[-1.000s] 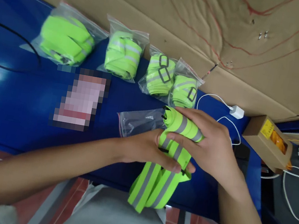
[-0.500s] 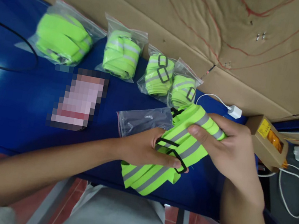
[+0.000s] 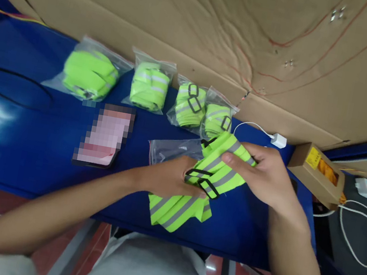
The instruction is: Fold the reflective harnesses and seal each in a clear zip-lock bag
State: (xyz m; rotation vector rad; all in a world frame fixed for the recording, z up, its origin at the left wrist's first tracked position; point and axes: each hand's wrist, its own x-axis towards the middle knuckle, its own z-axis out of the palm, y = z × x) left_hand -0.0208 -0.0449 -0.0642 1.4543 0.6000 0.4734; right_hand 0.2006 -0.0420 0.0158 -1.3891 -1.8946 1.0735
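Between my hands is a folded bundle of neon-yellow reflective strap (image 3: pixel 226 176) with grey stripes and black buckles. My left hand (image 3: pixel 176 176) is closed around its middle, beside two black rectangular buckles (image 3: pixel 208 188). Loose folds of the strap hang below that hand. My right hand (image 3: pixel 262 173) pinches the upper right end, thumb on top and fingers hidden behind. Just behind the bundle, a clear zip bag (image 3: pixel 170 149) lies on the blue table, partly covered by the strap and my left hand.
Along the cardboard wall stand several clear bags of similar straps, including a bagged strap (image 3: pixel 150 86). A blurred-out phone (image 3: pixel 104 135) lies left of my hands. To the right are a white charger (image 3: pixel 278 140), a cardboard box (image 3: pixel 317 173) and white cables (image 3: pixel 358 234).
The view has shifted, so the table items sit lower in it. My left thumb has drawn back from the buckle it lay across. Both hands keep hold of the strap.
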